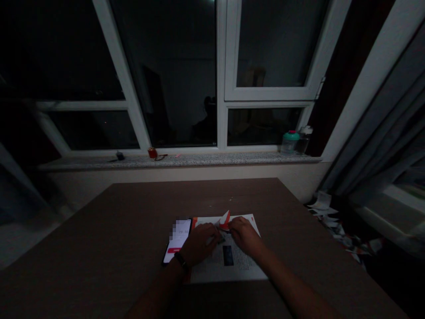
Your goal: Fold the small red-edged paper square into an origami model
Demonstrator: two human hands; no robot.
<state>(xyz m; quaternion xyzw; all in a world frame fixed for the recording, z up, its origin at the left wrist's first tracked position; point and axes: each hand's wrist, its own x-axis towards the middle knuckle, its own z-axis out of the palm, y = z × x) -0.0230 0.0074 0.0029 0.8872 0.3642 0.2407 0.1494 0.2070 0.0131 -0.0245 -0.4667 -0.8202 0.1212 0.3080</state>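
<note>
Both my hands hold a small folded piece of red and white paper (225,220) above a printed sheet. My left hand (202,239), with a dark band on the wrist, pinches its left side. From the right, my right hand (245,232) grips the other side with closed fingers. One pointed corner of the folded paper sticks up between the hands. Beneath them lies the printed sheet (215,268), with text, a dark blue picture and orange edging. A lit phone (177,241) lies flat just left of the sheet, close to my left hand.
The brown table (133,221) reaches to a wall below a stone windowsill (199,160). On the sill stand a green-lidded bottle (290,141), a clear bottle (303,141) and a small red jar (152,153). Scattered papers (335,226) lie beyond the table's right edge, near a grey curtain (372,115).
</note>
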